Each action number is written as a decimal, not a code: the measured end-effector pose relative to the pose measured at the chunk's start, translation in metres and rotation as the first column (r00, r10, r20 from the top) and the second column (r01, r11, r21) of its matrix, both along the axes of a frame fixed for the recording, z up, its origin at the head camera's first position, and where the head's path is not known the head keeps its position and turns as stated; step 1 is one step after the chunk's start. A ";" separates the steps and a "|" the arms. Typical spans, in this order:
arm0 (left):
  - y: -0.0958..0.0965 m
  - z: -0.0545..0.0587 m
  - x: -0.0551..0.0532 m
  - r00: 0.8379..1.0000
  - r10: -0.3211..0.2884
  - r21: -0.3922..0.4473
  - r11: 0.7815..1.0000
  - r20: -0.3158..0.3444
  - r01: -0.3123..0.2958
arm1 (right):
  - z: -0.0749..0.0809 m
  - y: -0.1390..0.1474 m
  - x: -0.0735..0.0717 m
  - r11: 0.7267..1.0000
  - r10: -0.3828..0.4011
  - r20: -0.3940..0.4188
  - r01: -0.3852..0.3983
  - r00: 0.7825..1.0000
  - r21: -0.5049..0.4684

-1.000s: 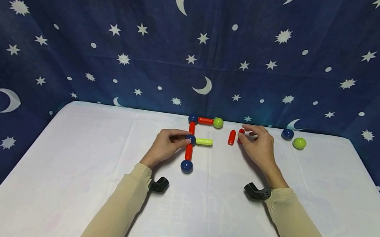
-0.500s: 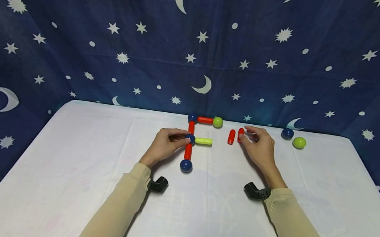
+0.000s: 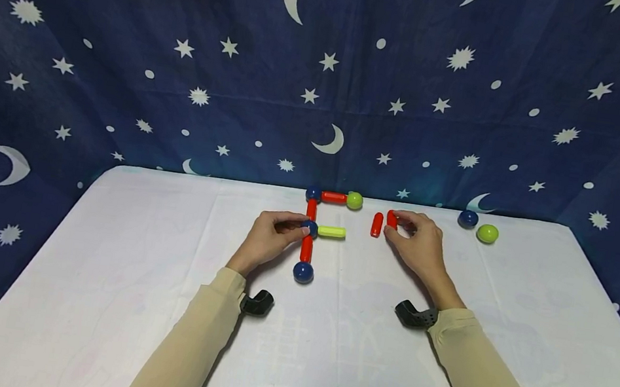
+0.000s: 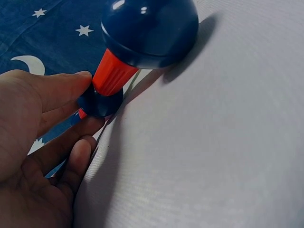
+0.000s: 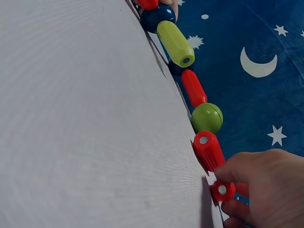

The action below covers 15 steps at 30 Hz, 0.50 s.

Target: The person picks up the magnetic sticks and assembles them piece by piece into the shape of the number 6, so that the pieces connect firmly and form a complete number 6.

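Observation:
My left hand (image 3: 270, 237) pinches the middle blue ball (image 3: 313, 229) of a joined rod-and-ball figure. Red rods (image 3: 306, 250) run from that ball to a near blue ball (image 3: 303, 272) and a far blue ball (image 3: 313, 194). A yellow-green rod (image 3: 332, 231) sticks out to the right from the middle ball. At the far end, another red rod (image 3: 334, 197) leads to a green ball (image 3: 354, 200). My right hand (image 3: 422, 248) pinches a red rod (image 5: 222, 190) between thumb and fingers. Just left of it lies another loose red rod (image 3: 377, 225), with a silvery spot on its end in the right wrist view.
A loose blue ball (image 3: 468, 219) and a green ball (image 3: 487, 234) sit near the back edge, right of my right hand. The white cloth-covered table (image 3: 323, 354) ends at a dark blue star-and-moon curtain (image 3: 215, 61).
My right hand's fingers have come down from above the right-hand loose red rod and now close on it. The left hand keeps its hold on the middle blue ball.

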<state>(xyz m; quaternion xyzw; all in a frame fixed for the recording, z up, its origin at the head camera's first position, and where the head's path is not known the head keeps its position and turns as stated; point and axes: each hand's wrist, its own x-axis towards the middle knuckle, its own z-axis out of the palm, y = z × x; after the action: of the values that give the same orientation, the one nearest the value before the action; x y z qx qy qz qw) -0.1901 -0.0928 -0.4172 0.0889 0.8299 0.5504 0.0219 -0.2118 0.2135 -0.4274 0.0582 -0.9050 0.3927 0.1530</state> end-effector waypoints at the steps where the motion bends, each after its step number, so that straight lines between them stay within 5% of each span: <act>1: 0.000 0.000 0.000 1.000 -0.001 0.000 1.000 -0.001 0.001 | 0.000 0.000 0.000 1.000 -0.012 0.005 0.012 1.000 0.006; 7: 0.000 -0.002 0.000 1.000 -0.003 0.011 1.000 -0.005 0.003 | 0.000 -0.001 0.001 0.996 -0.068 0.005 0.068 0.998 0.051; 15: -0.001 -0.003 -0.001 1.000 -0.008 0.016 1.000 -0.009 0.008 | 0.004 0.003 0.000 0.999 -0.044 0.037 0.043 0.998 0.027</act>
<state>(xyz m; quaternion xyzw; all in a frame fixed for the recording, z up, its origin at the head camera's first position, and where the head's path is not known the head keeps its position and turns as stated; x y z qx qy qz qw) -0.1912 -0.0935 -0.4200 0.0948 0.8252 0.5565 0.0199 -0.2121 0.2163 -0.4233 0.0329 -0.9138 0.3785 0.1436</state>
